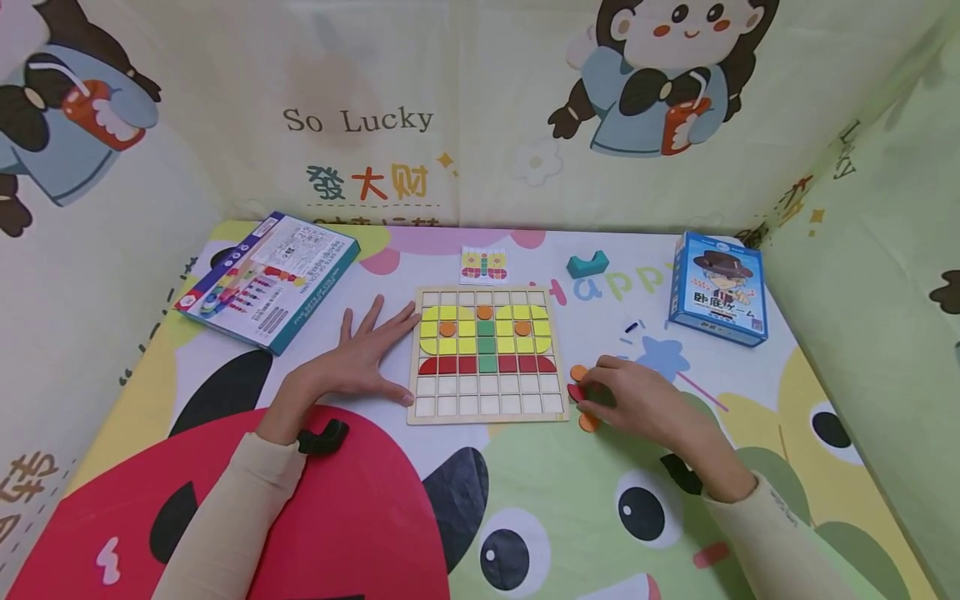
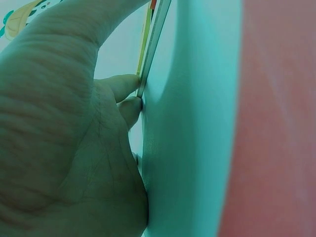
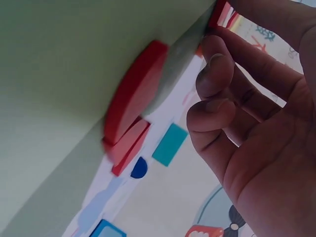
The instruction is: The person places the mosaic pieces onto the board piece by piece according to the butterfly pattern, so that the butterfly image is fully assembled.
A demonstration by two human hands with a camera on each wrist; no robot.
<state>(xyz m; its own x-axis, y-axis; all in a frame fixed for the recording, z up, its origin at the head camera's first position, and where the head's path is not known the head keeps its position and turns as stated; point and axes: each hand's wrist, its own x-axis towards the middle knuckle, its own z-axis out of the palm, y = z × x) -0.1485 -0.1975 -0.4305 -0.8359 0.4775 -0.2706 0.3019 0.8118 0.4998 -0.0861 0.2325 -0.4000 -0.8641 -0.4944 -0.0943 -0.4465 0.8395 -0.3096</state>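
Note:
A wooden grid board (image 1: 487, 408) lies mid-table, its upper rows filled with yellow, orange, green and red pieces and its lower two rows bare. My left hand (image 1: 365, 354) is spread flat beside it, fingertips and thumb touching the left edge; the left wrist view shows this palm (image 2: 98, 163) close up. At the board's lower right corner my right hand (image 1: 637, 400) pinches a red piece (image 3: 217, 14) between thumb and fingertips. Orange discs (image 1: 588, 422) lie by those fingers. Under the hand, a red piece with a curved edge (image 3: 136, 94) rests against another red one (image 3: 131, 148).
A small pattern card (image 1: 483, 265) lies behind the board. Further right are a teal block (image 1: 588, 265), a small dark blue piece (image 1: 632, 327) and a blue game box (image 1: 718, 287). A flat white and teal box (image 1: 270, 279) lies at the back left.

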